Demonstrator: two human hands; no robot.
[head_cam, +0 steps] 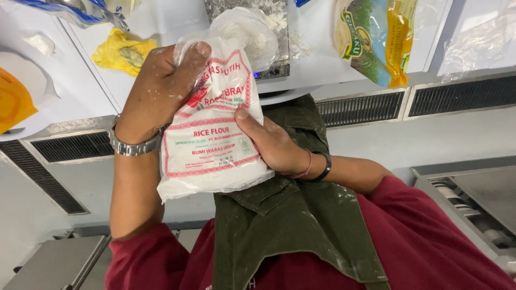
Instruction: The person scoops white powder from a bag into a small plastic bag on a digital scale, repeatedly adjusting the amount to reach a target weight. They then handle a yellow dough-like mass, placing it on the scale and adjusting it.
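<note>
My left hand (161, 86), with a metal watch on its wrist, grips the gathered top of a clear plastic bag of white flour (209, 156) printed in red. My right hand (271, 142), wearing a black band and a pink one, holds the bag's right side with the thumb across its front. The bag hangs upright between the white counter and my chest, above my dark green apron (290, 215). Both hands are dusted with flour.
On the white counter (317, 59) a scale (274, 67) carries a smaller clear bag of white powder (250, 32). A crumpled yellow wrapper (121, 51) lies to the left, a green and yellow packet (371, 37) to the right, an orange item (13, 102) at far left. Vent grilles (462, 94) run below the counter edge.
</note>
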